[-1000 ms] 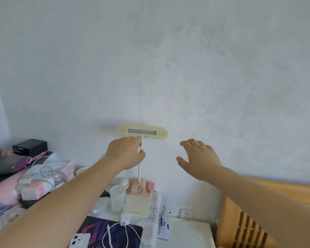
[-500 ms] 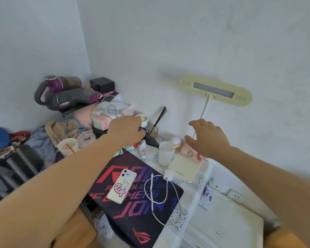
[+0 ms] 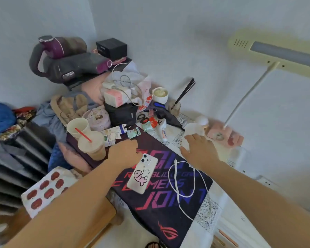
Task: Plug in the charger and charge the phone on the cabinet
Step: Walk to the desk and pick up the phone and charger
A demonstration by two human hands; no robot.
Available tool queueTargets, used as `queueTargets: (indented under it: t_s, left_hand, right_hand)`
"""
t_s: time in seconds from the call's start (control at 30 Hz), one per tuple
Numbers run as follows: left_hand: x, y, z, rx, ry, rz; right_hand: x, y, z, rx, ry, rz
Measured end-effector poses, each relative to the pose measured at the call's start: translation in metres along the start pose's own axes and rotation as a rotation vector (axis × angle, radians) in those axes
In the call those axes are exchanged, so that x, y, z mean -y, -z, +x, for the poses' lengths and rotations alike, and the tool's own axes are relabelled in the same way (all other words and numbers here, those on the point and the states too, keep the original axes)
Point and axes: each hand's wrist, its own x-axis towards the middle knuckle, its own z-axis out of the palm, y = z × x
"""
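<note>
A white phone point(image 3: 143, 173) with a pink cartoon case lies face down on a dark gaming mat point(image 3: 161, 212) on the cabinet. A looped white charger cable point(image 3: 186, 183) lies on the mat to its right; its adapter is hidden under my right hand. My left hand point(image 3: 124, 153) is curled just above the phone's top end, touching or nearly touching it. My right hand point(image 3: 200, 152) hovers palm down with fingers spread over the cable's upper end. A wall socket point(image 3: 263, 180) shows low on the wall at right.
Clutter crowds the back of the cabinet: two paper cups point(image 3: 89, 140) with a red straw, a handheld vacuum point(image 3: 66, 61), a black box point(image 3: 111, 48), a white mug point(image 3: 159, 94), scissors, packets. A yellow desk lamp point(image 3: 276, 54) overhangs at right above its pink base point(image 3: 224, 135).
The view has swung down from the wall to the cabinet top. Both hands have dropped: the left to the phone's top end, the right over the charger cable.
</note>
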Motion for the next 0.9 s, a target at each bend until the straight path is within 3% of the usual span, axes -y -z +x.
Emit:
queueTargets:
  t_s: [0.33, 0.6, 0.9]
  left_hand:
    - [0.008, -0.089, 0.019, 0.194, 0.023, -0.076]
    - [-0.009, -0.131, 0.024, 0.117, 0.137, -0.131]
    - [-0.021, -0.161, 0.015, 0.035, 0.238, -0.214]
  right_hand:
    - [-0.017, -0.088, -0.004, 0.195, -0.273, 0.057]
    - [-0.018, -0.132, -0.009, 0.241, -0.397, 0.113]
    - [-0.008, -0.156, -0.005, 0.16, -0.493, 0.129]
